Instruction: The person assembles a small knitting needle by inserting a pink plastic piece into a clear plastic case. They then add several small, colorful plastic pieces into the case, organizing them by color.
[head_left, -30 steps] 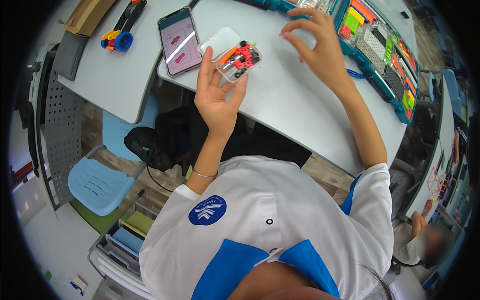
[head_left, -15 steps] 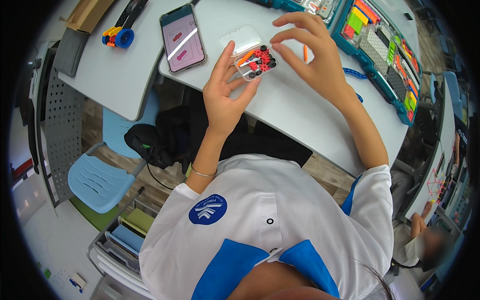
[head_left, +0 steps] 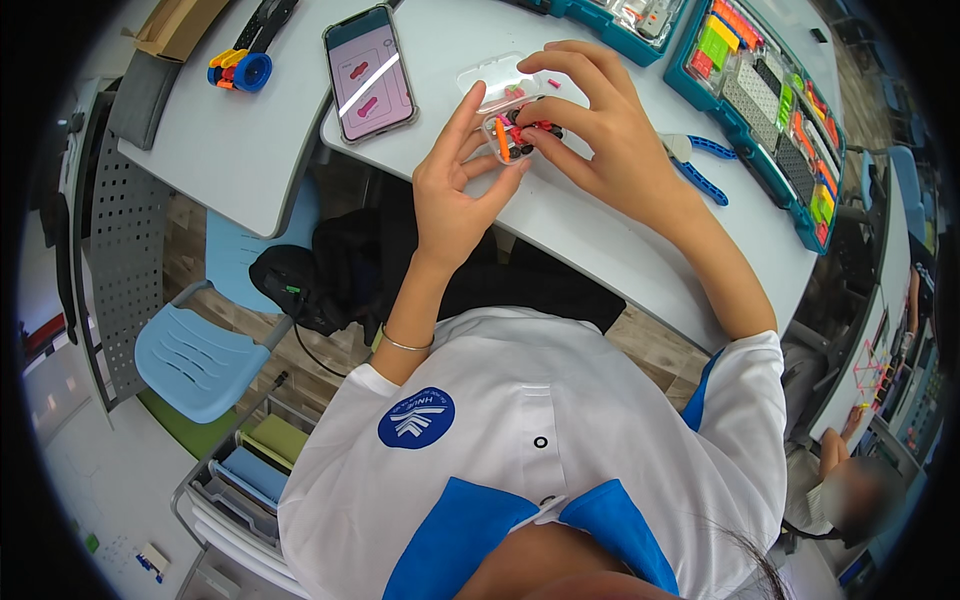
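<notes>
A small clear plastic box (head_left: 492, 150) of tiny red, orange and black building pieces is in my left hand (head_left: 450, 195), gripped between thumb and fingers. Its transparent lid (head_left: 480, 82) is flipped back on the far side. My right hand (head_left: 610, 145) reaches into the box, thumb and index finger curled close together among the pieces; whatever they pinch is too small to make out. An orange stick-shaped piece (head_left: 502, 140) stands out at the box's left side. Just beyond, a small pink piece (head_left: 553, 84) lies on the white table.
A phone (head_left: 369, 75) with pink shapes on screen lies left of the box. Blue-handled pliers (head_left: 705, 180) rest right of my right hand. A teal case (head_left: 740, 150) of colourful parts fills the right edge. At far left sits a blue-and-yellow assembly (head_left: 240, 72).
My right hand has moved left and down into the box, its fingers closing among the pieces. The box has shifted slightly right. The pliers show more, while the loose orange piece is now hidden.
</notes>
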### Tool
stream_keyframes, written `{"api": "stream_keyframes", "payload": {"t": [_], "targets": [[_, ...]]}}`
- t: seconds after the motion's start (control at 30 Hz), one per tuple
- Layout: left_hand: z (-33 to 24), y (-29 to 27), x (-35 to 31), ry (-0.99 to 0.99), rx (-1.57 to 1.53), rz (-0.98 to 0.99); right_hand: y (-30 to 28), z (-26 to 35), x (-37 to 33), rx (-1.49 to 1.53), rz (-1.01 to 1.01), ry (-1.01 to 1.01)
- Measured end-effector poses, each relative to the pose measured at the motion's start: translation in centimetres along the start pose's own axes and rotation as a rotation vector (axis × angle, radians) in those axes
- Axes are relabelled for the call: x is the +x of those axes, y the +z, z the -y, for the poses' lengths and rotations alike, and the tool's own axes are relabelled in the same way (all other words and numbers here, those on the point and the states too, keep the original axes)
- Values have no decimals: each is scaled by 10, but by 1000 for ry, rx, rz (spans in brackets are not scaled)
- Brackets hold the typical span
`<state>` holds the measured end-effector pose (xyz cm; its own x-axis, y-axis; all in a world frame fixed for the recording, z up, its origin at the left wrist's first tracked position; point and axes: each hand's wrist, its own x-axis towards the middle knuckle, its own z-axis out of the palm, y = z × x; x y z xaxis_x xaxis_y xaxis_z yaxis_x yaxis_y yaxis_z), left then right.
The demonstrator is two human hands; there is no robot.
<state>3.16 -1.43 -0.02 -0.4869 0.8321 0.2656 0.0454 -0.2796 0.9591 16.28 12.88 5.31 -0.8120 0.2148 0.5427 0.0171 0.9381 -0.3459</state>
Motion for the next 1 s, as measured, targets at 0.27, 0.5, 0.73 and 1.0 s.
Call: {"api": "stream_keyframes", "payload": {"t": [0.27,0.5,0.73,1.0], "targets": [[2,1,-1,27,83,16,8,3,-1,-30,-24,0],[0,-1,-2,25,161,83,11,8,-2,40,-16,21],[4,1,-2,86,184,42,13,15,-3,4,-27,90],[5,1,-2,116,244,39,20,17,-9,48,-43,193]]}}
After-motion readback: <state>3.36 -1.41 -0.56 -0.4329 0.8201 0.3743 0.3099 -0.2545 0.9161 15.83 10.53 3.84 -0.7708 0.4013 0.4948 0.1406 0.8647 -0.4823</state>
